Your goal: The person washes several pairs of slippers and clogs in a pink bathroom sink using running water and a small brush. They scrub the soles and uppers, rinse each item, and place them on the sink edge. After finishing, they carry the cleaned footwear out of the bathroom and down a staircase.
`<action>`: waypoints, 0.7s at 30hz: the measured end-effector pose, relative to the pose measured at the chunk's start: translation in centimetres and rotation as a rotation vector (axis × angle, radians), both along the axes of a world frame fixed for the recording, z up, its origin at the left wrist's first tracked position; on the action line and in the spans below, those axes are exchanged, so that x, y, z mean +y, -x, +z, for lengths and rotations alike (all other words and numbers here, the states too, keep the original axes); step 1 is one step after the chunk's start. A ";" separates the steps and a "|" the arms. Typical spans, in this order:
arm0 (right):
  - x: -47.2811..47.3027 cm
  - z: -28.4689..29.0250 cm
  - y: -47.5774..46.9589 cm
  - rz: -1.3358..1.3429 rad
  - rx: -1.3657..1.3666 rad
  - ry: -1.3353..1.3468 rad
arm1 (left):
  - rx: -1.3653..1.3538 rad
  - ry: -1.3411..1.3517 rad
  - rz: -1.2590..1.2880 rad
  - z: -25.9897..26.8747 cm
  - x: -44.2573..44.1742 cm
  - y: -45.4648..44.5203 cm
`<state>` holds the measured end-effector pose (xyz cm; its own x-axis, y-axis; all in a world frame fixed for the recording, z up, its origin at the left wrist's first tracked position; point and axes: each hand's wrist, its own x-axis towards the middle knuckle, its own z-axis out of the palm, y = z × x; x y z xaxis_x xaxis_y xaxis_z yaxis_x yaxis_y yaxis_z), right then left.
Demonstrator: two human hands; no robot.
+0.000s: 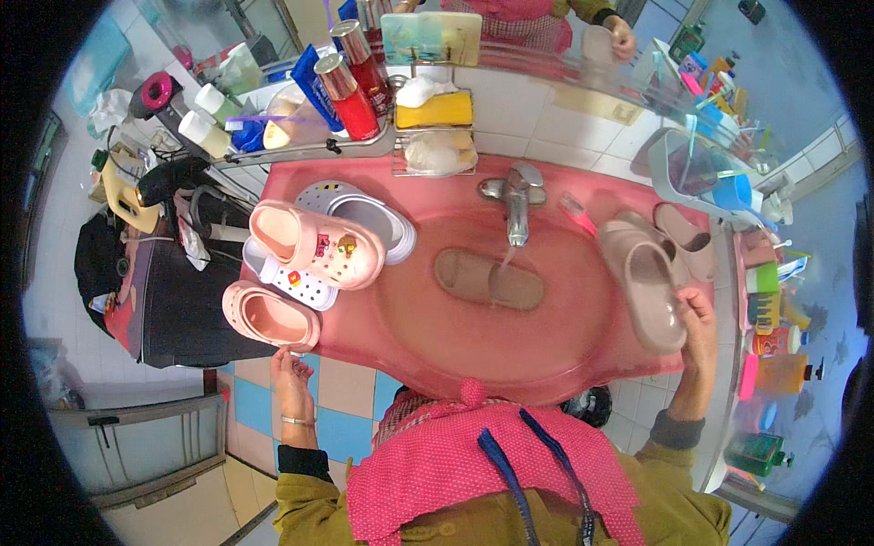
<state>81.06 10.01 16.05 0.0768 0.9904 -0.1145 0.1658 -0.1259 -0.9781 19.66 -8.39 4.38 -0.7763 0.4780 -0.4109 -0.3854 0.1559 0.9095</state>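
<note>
My right hand (698, 315) grips the edge of a beige slipper (652, 297) at the right of the pink sink counter. More beige slippers (686, 235) lie behind it. My left hand (292, 372) is at the near edge of a pink clog (273, 317); whether its fingers grip the clog I cannot tell. Another pink clog (328, 246) with charms rests on white clogs (386, 222). A brown slipper (461, 276) lies in the basin, with water running onto it from the faucet (519, 205).
A pink-handled brush (579, 215) lies right of the faucet. Behind the counter, a wire rack (433, 164) holds soap and a yellow sponge (435, 111). Red bottles (348, 99) stand on a shelf below a mirror. A hair dryer (174, 179) is at the left, a cup holder (683, 167) at the right.
</note>
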 end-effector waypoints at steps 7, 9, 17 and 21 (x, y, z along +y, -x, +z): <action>3.7 -8.8 6.6 0.275 -0.190 -0.017 | -0.002 0.020 -0.001 0.1 0.1 0.1; 4.4 -13.1 8.2 0.240 -0.368 -0.032 | -0.010 0.018 0.001 0.8 0.2 -0.5; 4.6 -21.6 15.3 0.260 -0.099 0.394 | 0.049 -0.002 -0.108 1.9 -2.4 -1.7; 6.4 -21.9 17.4 0.262 -0.245 0.413 | 0.063 0.008 -0.226 2.8 -1.2 -4.3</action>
<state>63.69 16.42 -5.87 -0.0934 0.8563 -0.5080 0.4601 -0.4154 -0.7847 23.92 -9.54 7.17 -0.6741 0.6396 -0.3695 -0.2820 0.2396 0.9290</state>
